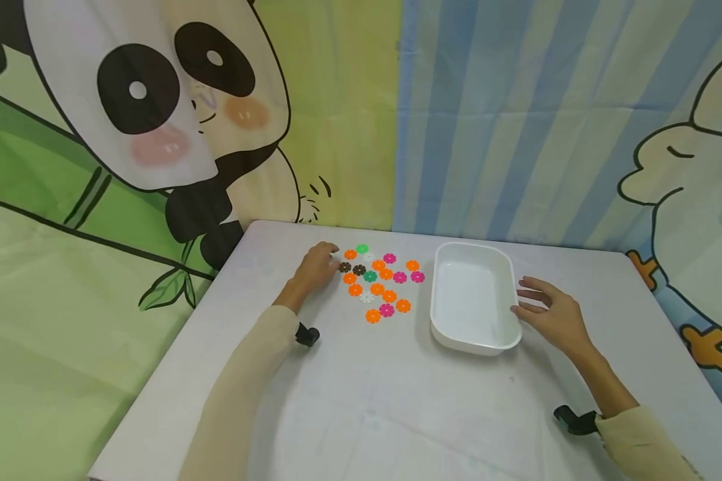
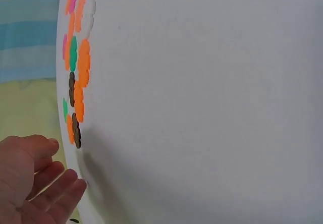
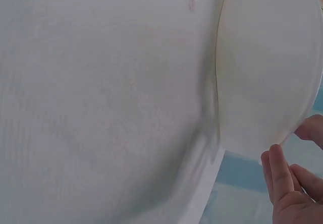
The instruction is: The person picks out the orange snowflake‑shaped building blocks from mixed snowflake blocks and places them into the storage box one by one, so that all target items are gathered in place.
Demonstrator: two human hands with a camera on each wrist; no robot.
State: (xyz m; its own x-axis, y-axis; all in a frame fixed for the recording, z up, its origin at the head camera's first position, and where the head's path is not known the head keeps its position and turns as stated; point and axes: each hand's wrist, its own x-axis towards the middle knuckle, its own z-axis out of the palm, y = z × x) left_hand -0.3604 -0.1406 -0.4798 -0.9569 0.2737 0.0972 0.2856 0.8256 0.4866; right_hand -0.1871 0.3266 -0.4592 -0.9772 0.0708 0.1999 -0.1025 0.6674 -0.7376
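Several small flower-shaped discs lie flat on the white table, among them an orange disc, a pink disc, a dark green disc and a white disc. My left hand is at the left edge of this group, nearest a brown disc. In the left wrist view its fingers are loosely bent and hold nothing. A white rectangular tray stands right of the discs, with nothing inside. At its right rim is my right hand, fingers extended, thumb tip right at the edge.
The white table reaches back to a hanging cloth with a panda and blue stripes. Each wrist carries a black camera mount; the left mount sits close over the tabletop.
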